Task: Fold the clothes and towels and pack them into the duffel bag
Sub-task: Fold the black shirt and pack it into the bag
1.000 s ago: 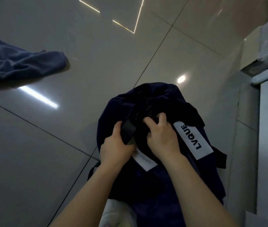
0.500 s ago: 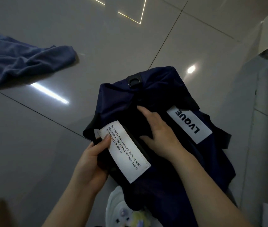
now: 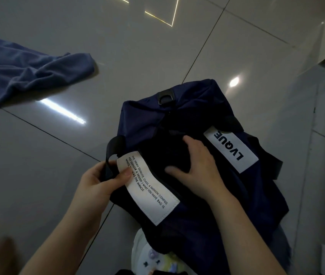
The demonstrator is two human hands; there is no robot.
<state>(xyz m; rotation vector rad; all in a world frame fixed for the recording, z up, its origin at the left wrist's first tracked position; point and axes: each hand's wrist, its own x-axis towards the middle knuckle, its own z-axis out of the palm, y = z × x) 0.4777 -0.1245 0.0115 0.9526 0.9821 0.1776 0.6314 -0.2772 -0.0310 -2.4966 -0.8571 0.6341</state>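
- Blue towel (image 3: 24, 76): lies crumpled and unfolded on the glossy tiled floor (image 3: 137, 48) at far left, well apart from the bag.
- Left hand (image 3: 100, 181): pinches the black strap handle (image 3: 112, 153) of the bag between thumb and curled fingers; the thumb tip presses on the near end of the long white text label (image 3: 149, 190).
- Long white text label: sewn diagonally across the near-left side panel of the bag; carries several lines of small dark print.
- Navy duffel bag (image 3: 207, 215): stands on the floor at centre, directly below the camera. The top is slack and creased, with a dark hollow between the two side panels.
- Black plastic buckle ring (image 3: 166, 97): sits on the far end of the bag, at the top seam.
- Right hand (image 3: 195, 165): rests flat on the dark middle of the bag, fingers spread and extended, gripping nothing. Whether the fingertips reach inside the opening cannot be determined.
- White label reading "LVQUE" (image 3: 230, 148): fixed on the right side panel, just beside the right hand.
- White printed garment (image 3: 153, 259): shows partly under the near edge of the bag, at the bottom of the view.
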